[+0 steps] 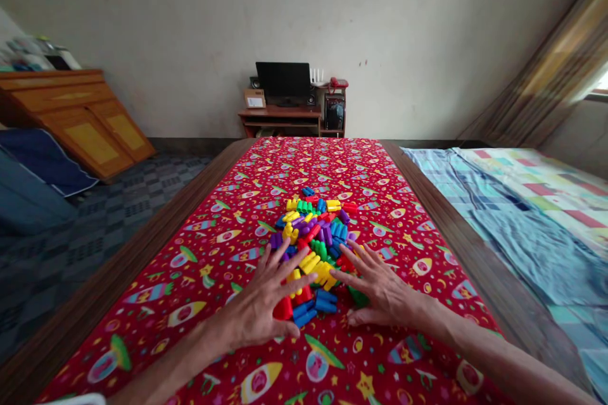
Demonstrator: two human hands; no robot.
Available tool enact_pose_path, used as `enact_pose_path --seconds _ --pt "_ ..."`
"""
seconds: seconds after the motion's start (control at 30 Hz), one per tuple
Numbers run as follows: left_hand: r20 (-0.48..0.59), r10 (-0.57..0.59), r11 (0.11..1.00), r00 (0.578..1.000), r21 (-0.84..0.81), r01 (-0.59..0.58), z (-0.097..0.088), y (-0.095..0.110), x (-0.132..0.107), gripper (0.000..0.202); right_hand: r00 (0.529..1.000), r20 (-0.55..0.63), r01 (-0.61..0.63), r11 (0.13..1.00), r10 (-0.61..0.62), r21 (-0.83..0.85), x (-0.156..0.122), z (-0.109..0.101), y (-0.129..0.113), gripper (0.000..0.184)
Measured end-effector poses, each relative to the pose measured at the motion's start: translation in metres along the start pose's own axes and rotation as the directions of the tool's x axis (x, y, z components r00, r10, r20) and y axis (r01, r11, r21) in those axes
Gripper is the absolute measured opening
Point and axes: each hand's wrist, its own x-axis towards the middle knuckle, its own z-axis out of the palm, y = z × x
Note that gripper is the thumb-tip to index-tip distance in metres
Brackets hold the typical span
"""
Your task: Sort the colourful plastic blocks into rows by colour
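A heap of small plastic building blocks (314, 235) in yellow, blue, red, green and purple lies on a red rocket-print tablecloth (199, 278). My left hand (263, 305) rests at the heap's near left edge, fingers spread flat over red and yellow blocks. My right hand (377, 288) lies at the near right edge, fingers spread and pointing left, touching blocks, with a green block (357, 297) under its thumb side. Neither hand grips anything.
The table has a dark wooden rim (479, 259). A bed with a pale checked sheet (536, 215) runs along the right. On the left stand a wooden cabinet (90, 120) and a blue cushion. A desk with a monitor (284, 83) stands at the far wall.
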Motion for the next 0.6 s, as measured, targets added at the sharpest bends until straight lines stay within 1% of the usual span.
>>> enact_pose_path --seconds 0.07,0.13,0.2,0.27,0.33,0.4,0.43,0.47,0.5,0.53,0.57,0.6 --pt "0.022 0.051 0.996 0.998 0.078 -0.052 0.012 0.01 -0.007 0.074 1.0 0.004 0.012 0.999 -0.012 -0.046 0.007 0.009 -0.001 0.075" --pt "0.002 0.045 0.989 0.999 0.14 -0.045 0.021 0.008 0.003 0.067 1.0 -0.024 0.014 0.997 -0.015 -0.074 0.024 0.014 0.004 0.068" --pt "-0.034 0.034 0.985 0.999 0.171 -0.028 0.023 -0.002 0.022 0.063 0.998 -0.06 0.009 0.996 -0.014 -0.087 0.042 0.015 0.013 0.063" --pt "-0.083 0.032 0.985 0.996 0.172 -0.017 0.02 -0.015 0.04 0.067 0.994 -0.112 -0.016 0.997 0.008 -0.072 0.054 0.011 0.026 0.06" --pt "-0.145 0.01 0.99 0.989 0.141 0.011 0.014 -0.029 0.051 0.073 0.978 -0.192 -0.086 0.996 0.083 -0.009 0.06 0.005 0.043 0.059" --pt "-0.24 -0.077 0.993 0.968 0.073 0.097 0.009 -0.045 0.056 0.07 0.933 -0.28 -0.207 0.974 0.224 0.089 0.062 0.0 0.062 0.059" --pt "-0.296 -0.153 0.986 0.943 0.021 0.167 0.009 -0.053 0.057 0.067 0.899 -0.313 -0.276 0.951 0.307 0.139 0.064 -0.001 0.071 0.06" --pt "-0.347 -0.245 0.968 0.905 -0.044 0.245 0.009 -0.061 0.058 0.063 0.862 -0.33 -0.34 0.922 0.384 0.186 0.067 0.0 0.079 0.061" --pt "-0.38 -0.343 0.939 0.859 -0.119 0.322 0.011 -0.068 0.061 0.061 0.833 -0.327 -0.391 0.893 0.447 0.224 0.071 0.001 0.085 0.062" --pt "-0.383 -0.43 0.903 0.818 -0.197 0.382 0.013 -0.074 0.064 0.06 0.815 -0.313 -0.423 0.87 0.488 0.253 0.077 0.005 0.088 0.063" --pt "-0.354 -0.489 0.87 0.797 -0.265 0.416 0.015 -0.079 0.069 0.06 0.811 -0.293 -0.436 0.856 0.507 0.276 0.084 0.009 0.088 0.063" --pt "-0.314 -0.518 0.847 0.796 -0.317 0.426 0.018 -0.083 0.074 0.06 0.817 -0.274 -0.432 0.853 0.508 0.293 0.09 0.013 0.086 0.063"
